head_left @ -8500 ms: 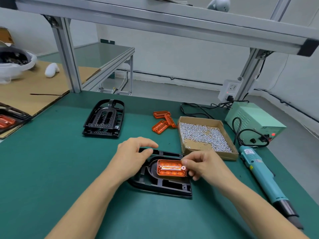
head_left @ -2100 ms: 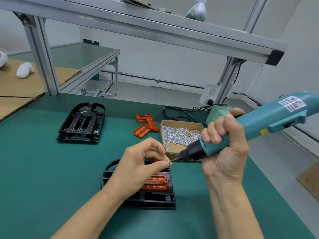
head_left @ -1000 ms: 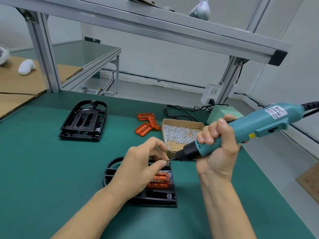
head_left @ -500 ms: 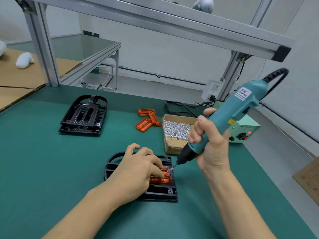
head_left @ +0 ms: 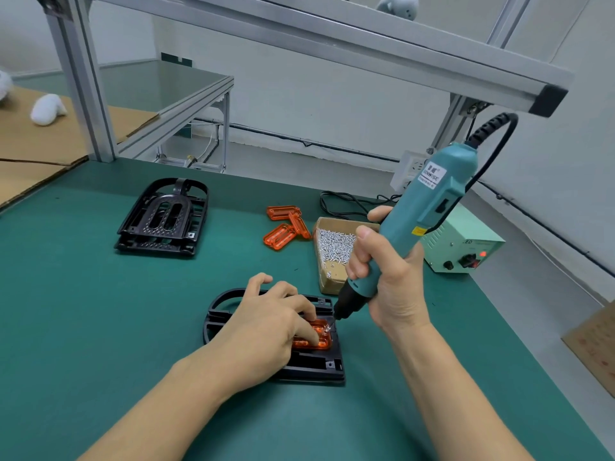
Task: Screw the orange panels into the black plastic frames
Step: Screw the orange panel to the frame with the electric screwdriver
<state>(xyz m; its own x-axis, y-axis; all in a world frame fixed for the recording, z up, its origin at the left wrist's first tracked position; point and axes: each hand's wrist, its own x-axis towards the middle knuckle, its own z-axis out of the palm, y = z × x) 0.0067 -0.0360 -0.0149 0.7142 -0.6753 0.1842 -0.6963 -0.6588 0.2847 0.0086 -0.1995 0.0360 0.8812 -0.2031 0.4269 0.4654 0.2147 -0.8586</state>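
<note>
Orange panel (head_left: 314, 337): seated in the black frame (head_left: 309, 369) on the green surface (head_left: 100, 311).
Left hand (head_left: 269, 331): fingers pressing the panel.
Right hand (head_left: 386, 281): wrapped round the screwdriver (head_left: 416, 221), tip at the panel's corner.
Behind: spare panels (head_left: 286, 226), screw box (head_left: 332, 254).

The left hand (head_left: 266, 331) hides most of the orange panel (head_left: 321, 341) and part of the black frame (head_left: 309, 369); the screw at the driver tip is too small to see clearly.
</note>
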